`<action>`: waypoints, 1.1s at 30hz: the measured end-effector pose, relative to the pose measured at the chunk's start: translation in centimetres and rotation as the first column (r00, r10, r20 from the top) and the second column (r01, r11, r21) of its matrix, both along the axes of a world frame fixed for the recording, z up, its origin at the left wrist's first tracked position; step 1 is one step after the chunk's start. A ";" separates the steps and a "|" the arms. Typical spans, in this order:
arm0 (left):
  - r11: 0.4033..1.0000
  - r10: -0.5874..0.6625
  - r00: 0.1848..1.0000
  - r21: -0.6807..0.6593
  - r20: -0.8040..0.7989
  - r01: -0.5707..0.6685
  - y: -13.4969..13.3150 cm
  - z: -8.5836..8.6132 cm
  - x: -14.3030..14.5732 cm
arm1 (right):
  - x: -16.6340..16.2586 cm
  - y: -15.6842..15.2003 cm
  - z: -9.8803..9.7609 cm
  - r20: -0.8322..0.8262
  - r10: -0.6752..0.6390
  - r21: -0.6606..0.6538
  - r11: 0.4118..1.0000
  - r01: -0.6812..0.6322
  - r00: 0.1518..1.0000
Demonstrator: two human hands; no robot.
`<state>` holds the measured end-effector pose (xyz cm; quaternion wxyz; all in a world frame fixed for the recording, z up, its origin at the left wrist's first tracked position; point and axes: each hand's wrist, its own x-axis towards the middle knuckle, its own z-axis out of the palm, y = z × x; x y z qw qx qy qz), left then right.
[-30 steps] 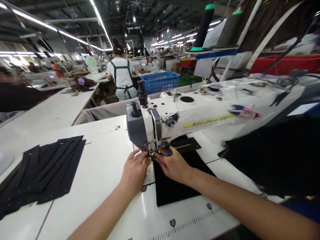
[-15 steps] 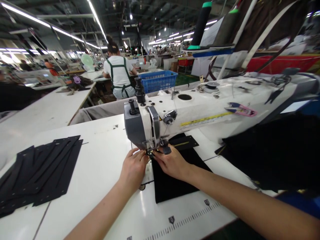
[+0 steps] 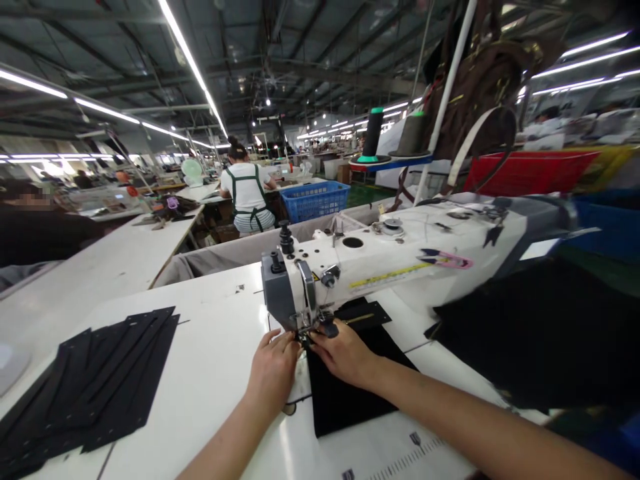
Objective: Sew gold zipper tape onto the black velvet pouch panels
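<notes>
A white and grey sewing machine [image 3: 390, 267] stands in front of me, its presser foot [image 3: 304, 339] low between my fingertips. Under it lies a black fabric panel [image 3: 345, 407] that spreads toward me. My left hand [image 3: 274, 368] is closed at the panel's left edge by the foot, fingers pressed together. From the right, my right hand [image 3: 347, 353] rests on the panel with thumb and fingers pinched on its upper part near the needle. Fingertips of both hands are partly hidden at the foot. Behind the right hand lies a black strip [image 3: 364, 313] with a gold-coloured line.
Black cut pieces [image 3: 100, 380] are stacked on the white table [image 3: 210, 373] at left. Dark fabric [image 3: 530, 333] is heaped at right. Pink-handled thread snips [image 3: 447, 259] rest against the machine arm. Beyond are a blue basket [image 3: 317, 200] and a co-worker [image 3: 247, 190].
My view has tilted up, so machine, hands and table sit lower in the picture. Both hands stay at the presser foot; the panel has hardly moved relative to it.
</notes>
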<state>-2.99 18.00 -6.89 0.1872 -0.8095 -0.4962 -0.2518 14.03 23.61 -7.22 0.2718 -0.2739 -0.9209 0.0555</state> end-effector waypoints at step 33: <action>0.885 0.071 0.796 -0.406 0.602 0.227 -7.5 4.9 4.6 | 6.2 -6.5 9.3 -0.256 -0.178 -0.349 0.934 0.081 0.950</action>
